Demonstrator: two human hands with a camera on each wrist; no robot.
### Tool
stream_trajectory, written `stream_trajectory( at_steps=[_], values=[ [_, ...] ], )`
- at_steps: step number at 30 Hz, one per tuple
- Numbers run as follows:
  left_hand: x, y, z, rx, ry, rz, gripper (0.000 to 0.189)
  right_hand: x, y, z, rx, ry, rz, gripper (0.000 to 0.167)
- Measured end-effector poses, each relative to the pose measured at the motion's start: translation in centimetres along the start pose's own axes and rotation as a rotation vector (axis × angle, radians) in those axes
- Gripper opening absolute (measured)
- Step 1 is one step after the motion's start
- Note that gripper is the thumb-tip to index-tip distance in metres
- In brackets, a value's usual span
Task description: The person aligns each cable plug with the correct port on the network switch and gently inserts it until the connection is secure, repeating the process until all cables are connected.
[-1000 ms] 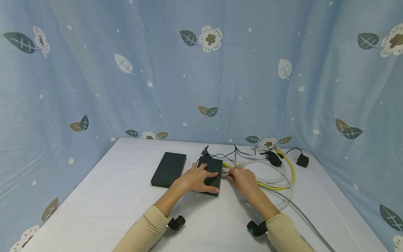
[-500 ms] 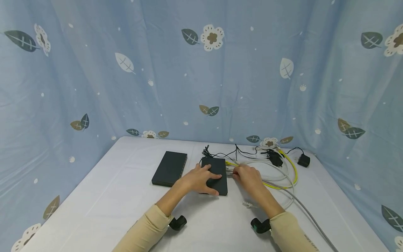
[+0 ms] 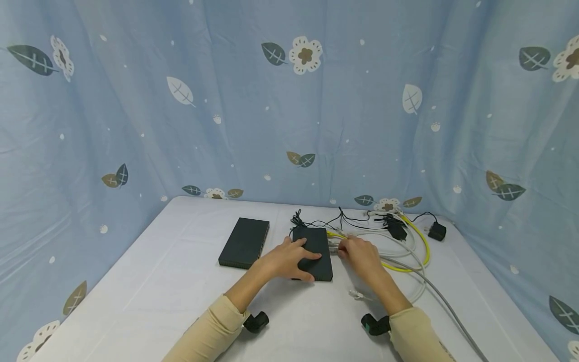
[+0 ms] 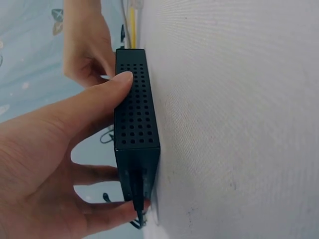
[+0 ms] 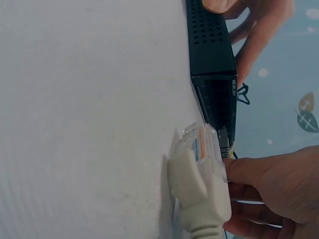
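Observation:
My left hand (image 3: 289, 259) lies across a black network switch (image 3: 318, 259). In the left wrist view its thumb presses the vented side of the switch (image 4: 135, 112), while the fingers reach around the end with the black power lead (image 4: 138, 191). On the port side, my right hand (image 3: 362, 256) pinches a grey network cable, whose ribbed plug (image 5: 224, 139) sits at the ports. A yellow cable (image 3: 335, 235) also meets the port side. Close to the right wrist camera, a loose white network plug (image 5: 199, 169) partly covers the ports.
A second black network switch (image 3: 244, 243) lies to the left. Coiled white and yellow cables (image 3: 427, 251) spread on the right, with black power adapters (image 3: 437, 231) behind. The grey cable (image 3: 452, 311) runs off the near right edge. A blue curtain (image 3: 235, 110) surrounds the table.
The switch under my left hand has slid to the right and turned slightly. My right hand has shifted a little to the right with it.

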State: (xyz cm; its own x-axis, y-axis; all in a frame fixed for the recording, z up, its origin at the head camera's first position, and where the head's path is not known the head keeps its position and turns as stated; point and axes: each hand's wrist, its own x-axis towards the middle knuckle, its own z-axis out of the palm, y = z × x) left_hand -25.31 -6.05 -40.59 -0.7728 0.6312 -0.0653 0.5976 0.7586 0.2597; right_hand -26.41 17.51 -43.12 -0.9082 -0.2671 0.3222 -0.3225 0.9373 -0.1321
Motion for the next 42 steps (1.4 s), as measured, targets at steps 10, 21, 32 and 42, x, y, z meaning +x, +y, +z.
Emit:
stream_trajectory(
  at_steps=[10,21,32,42],
  values=[
    [0.2,0.5,0.0,0.019,-0.016,-0.027,0.064,-0.3,0.1,-1.1,0.071,-0.103,0.064,0.008],
    [0.4,-0.5,0.0,-0.025,0.039,-0.008,0.062,-0.3,0.7,-1.5,0.153,-0.186,0.091,0.015],
    [0.1,-2.0,-1.3,-0.171,0.065,0.023,0.056,-0.2,1.0,-1.7,0.194,-0.199,0.078,0.016],
    [-1.2,-4.5,-3.7,-0.248,0.181,-0.055,0.053,-0.3,1.3,-1.5,0.201,-0.190,0.060,0.020]
  ],
)
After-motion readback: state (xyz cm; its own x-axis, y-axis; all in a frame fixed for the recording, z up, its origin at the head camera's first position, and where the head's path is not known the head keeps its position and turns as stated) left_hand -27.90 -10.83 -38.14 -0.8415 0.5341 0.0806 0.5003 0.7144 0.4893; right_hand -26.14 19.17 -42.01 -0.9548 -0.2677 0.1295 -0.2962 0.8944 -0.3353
